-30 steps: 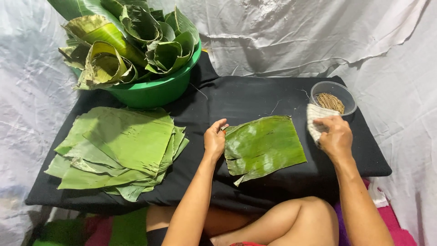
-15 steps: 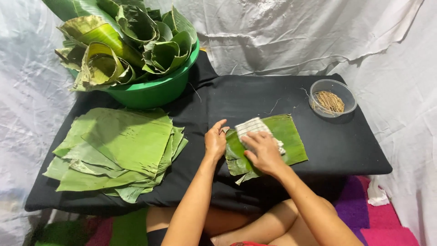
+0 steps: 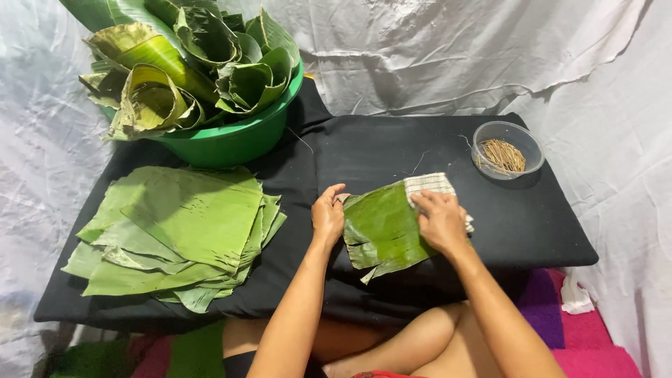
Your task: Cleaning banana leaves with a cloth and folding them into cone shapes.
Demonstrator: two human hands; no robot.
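1. Right hand (image 3: 441,222) is flat, palm down, fingers spread over a checked cloth (image 3: 428,185), pressing it onto the far right part of a banana leaf piece (image 3: 381,231). It grips nothing; it is a flat press, not a pinch.
2. Left hand (image 3: 327,215) sits at the leaf's nine o'clock edge, fingers curled and fingertips touching the rim, pinning it to the table (image 3: 532,231). Whether the thumb is tucked under the leaf I cannot tell.
3. The leaf piece lies just in front of the person, near the front edge of the black-covered table, glossy side up, torn at its near corner.
4. My read: this is the wiping step, one hand steadying while the cloth works the surface. The next move would call for an even stroke along the ribs while the left hand holds the edge firm, since the leaf looks ready to split further at its tears.
5. At nine o'clock from the hands, well apart, lies a stack of flat cut leaves (image 3: 175,231).
6. At eleven o'clock stands a green basin (image 3: 238,140) stuffed with rolled banana leaves (image 3: 189,63).
7. At two o'clock is a clear round bowl (image 3: 507,148) holding thin sticks (image 3: 502,155).
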